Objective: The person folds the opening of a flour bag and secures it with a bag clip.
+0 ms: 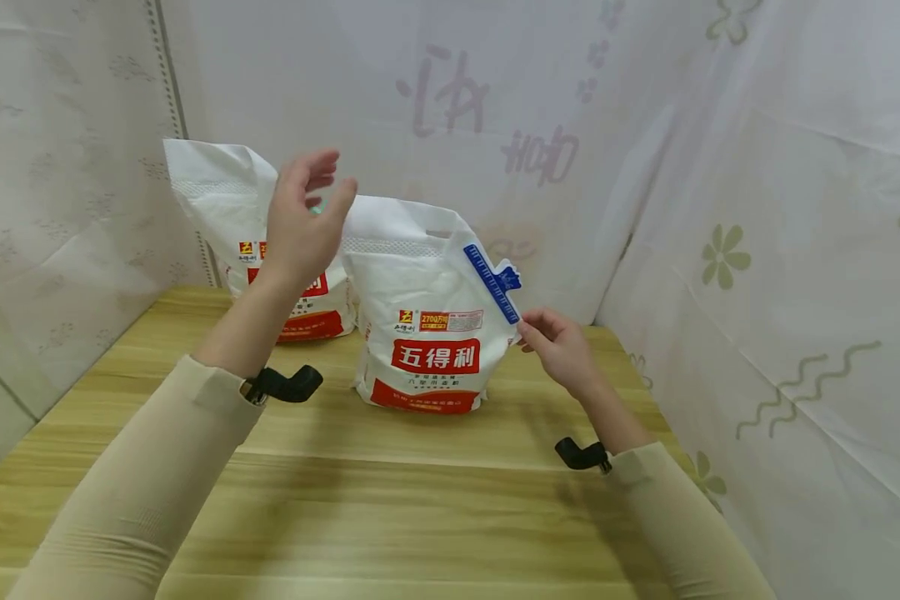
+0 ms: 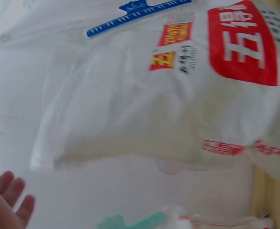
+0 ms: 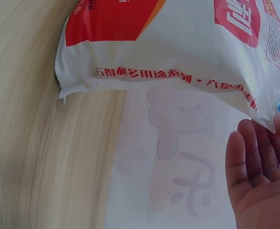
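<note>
A white flour bag (image 1: 427,308) with red labels stands upright on the wooden table. A blue clip (image 1: 492,283) sits slanted across its upper right corner. My right hand (image 1: 558,346) pinches the bag's right edge just under the clip; in the right wrist view, the bag's pointed corner lies between thumb and fingers (image 3: 254,148). My left hand (image 1: 307,221) is raised at the bag's upper left, fingers loosely bent, holding nothing. In the left wrist view, that hand (image 2: 6,200) is apart from the bag.
Behind and to the left stands a second flour bag (image 1: 221,179), partly hidden by my left arm. A teal clip (image 2: 133,222) shows near it in the left wrist view. Patterned pale curtains (image 1: 780,250) hang around the table (image 1: 420,500).
</note>
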`<state>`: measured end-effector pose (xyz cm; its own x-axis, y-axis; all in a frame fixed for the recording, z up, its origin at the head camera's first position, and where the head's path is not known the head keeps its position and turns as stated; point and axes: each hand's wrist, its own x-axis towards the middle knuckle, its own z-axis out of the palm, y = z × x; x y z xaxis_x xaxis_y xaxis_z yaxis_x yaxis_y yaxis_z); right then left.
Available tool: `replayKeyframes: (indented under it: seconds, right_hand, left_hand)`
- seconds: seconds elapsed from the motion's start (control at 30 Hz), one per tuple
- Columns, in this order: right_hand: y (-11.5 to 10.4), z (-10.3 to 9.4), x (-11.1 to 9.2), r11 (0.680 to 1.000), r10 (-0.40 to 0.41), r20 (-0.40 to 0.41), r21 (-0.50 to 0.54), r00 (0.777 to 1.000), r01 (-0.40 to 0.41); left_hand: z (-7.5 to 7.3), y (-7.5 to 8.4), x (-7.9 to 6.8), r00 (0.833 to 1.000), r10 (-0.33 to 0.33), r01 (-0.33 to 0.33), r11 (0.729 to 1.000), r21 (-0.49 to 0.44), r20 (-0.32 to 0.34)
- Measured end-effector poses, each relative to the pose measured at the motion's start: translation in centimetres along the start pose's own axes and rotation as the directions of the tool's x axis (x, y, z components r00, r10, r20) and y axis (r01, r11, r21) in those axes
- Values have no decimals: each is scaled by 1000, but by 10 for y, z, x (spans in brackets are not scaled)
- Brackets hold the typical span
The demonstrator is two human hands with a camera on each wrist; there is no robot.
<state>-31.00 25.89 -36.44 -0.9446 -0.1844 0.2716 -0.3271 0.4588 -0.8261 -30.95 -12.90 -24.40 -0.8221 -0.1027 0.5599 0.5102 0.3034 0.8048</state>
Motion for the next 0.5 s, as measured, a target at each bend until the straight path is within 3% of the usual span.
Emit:
replayKeyframes:
  seconds: [0.1, 0.2, 0.33, 0.5]
  right_hand:
    - [0, -1, -1, 1000, 12, 1, 25, 1000, -12]
    - [-1, 0, -2, 999, 23, 7, 35, 1000, -23]
    - [0, 1, -2, 999, 26, 11, 39, 1000, -26]
    - [0, 4, 0, 998, 54, -14, 40, 998, -54]
  left_hand:
    - [-3, -18, -11, 985, -159, 165, 979, -115, 60]
    - [-1, -33, -17, 964, -227, 253, 945, -209, 139]
    - [5, -44, -18, 956, -224, 277, 904, -325, 189]
    - [13, -46, -14, 965, -200, 255, 866, -429, 170]
